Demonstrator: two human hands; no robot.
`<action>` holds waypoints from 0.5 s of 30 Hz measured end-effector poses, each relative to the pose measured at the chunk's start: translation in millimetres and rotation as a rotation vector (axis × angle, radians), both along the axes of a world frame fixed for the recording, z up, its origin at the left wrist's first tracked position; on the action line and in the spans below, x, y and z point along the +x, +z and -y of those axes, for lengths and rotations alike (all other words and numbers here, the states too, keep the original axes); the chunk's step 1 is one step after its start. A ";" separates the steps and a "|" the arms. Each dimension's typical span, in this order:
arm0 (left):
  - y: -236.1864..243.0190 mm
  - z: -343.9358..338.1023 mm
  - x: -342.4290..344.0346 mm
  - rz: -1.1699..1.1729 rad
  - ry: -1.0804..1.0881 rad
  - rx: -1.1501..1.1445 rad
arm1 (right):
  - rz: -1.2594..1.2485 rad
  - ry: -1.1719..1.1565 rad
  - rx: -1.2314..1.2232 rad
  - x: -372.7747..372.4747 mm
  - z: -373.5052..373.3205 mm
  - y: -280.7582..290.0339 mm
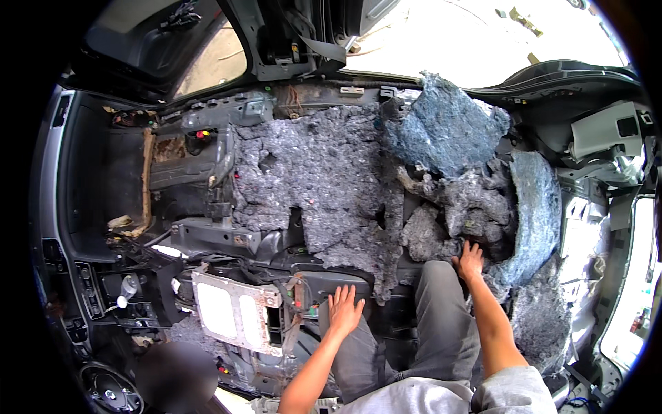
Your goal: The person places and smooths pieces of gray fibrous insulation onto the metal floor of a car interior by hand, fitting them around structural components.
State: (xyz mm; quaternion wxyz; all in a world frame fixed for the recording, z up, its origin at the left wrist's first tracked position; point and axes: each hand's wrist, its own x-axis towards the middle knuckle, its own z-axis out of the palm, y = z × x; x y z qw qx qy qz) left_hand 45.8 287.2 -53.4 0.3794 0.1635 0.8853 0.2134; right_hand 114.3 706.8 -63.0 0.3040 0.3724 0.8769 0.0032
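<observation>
While the left hand (345,312) lies splayed, the right hand (470,263) spreads beside lumpy grey felt (476,201).

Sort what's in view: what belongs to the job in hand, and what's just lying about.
Likely the job:
right hand, at the torn grey felt
left hand, fingers spread by the left knee
blue felt, beyond the right hand
grey mat

Probably just lying about:
brown strip
pale scrap, beside it
</observation>
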 end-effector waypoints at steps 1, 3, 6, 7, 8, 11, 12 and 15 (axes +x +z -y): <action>3.8 9.3 8.0 0.024 -0.026 -0.039 | -0.011 0.006 0.043 6.6 -2.0 3.1; 13.4 38.0 20.2 -0.028 -0.035 -0.055 | -0.077 -0.069 -0.054 2.4 -2.2 5.3; 15.2 72.7 33.4 -0.077 -0.074 -0.029 | -0.170 -0.049 -0.061 -8.1 12.5 -8.3; 13.0 77.4 32.3 -0.084 -0.055 -0.007 | -0.119 -0.024 -0.039 -18.9 18.0 -5.1; 14.7 65.6 35.3 -0.048 -0.087 -0.016 | -0.130 -0.008 0.038 -8.3 10.4 -15.5; 25.2 48.0 24.7 0.001 -0.152 -0.080 | -0.157 0.008 0.093 8.4 -2.3 -20.0; 25.5 48.2 22.4 0.014 -0.164 -0.086 | -0.176 0.004 0.103 10.9 -4.3 -22.5; 32.3 45.8 20.2 0.040 -0.203 -0.115 | -0.237 -0.033 0.084 16.2 -1.3 -20.0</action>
